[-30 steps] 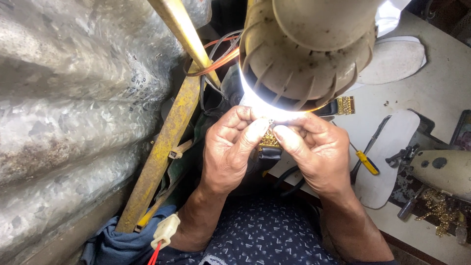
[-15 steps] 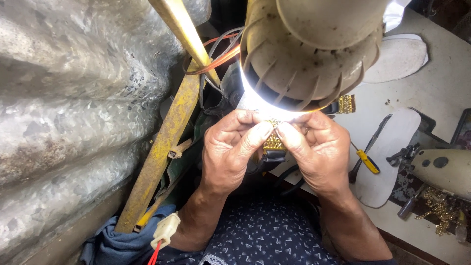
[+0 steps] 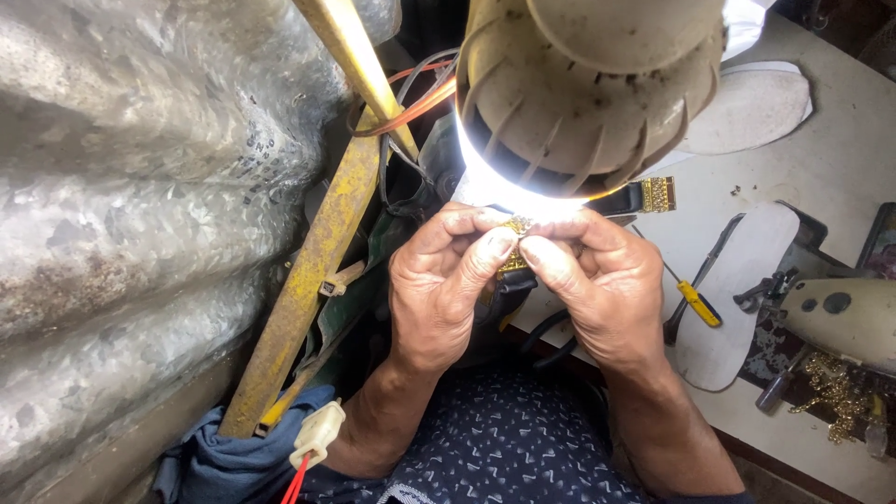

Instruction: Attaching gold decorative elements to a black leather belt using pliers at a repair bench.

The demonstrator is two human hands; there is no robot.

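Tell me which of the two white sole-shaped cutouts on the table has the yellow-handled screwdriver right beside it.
The nearer white cutout, right of the right hand: the yellow-handled screwdriver lies at its left edge. The farther cutout, beside the lamp, has no tool beside it.

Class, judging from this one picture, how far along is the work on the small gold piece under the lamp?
Done: one gold clasp lies set aside on the white table. In hand: the left hand and right hand pinch a small gold piece under the lamp. Left: a heap of gold chain lies at the right edge, and the yellow screwdriver lies unused.
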